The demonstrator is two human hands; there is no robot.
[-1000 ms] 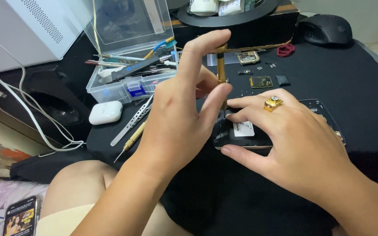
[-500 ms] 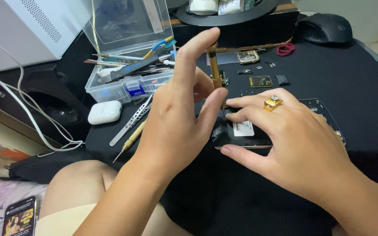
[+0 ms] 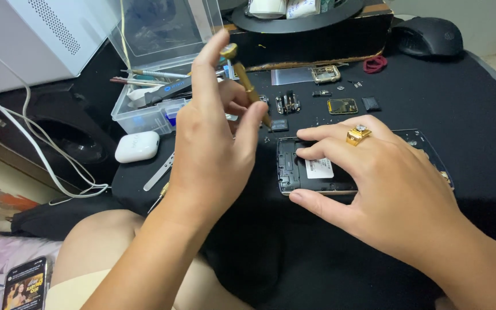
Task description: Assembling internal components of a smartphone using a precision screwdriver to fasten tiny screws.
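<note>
Head view: left hand (image 3: 213, 149) pinches slim brass screwdriver (image 3: 247, 86); right hand (image 3: 386, 183) steadies opened phone (image 3: 311, 172).

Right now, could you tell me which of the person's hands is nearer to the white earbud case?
Left. The left hand, holding a brass screwdriver, is just right of the white earbud case. The right hand is farther right, pressing on the opened phone.

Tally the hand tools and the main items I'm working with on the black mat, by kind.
Gold screwdriver in the left hand: 1
Opened phone under the right hand: 1
Metal tweezers: 1
White earbud case: 1
Clear parts box: 1
Black mouse: 1
Total: 6
</note>
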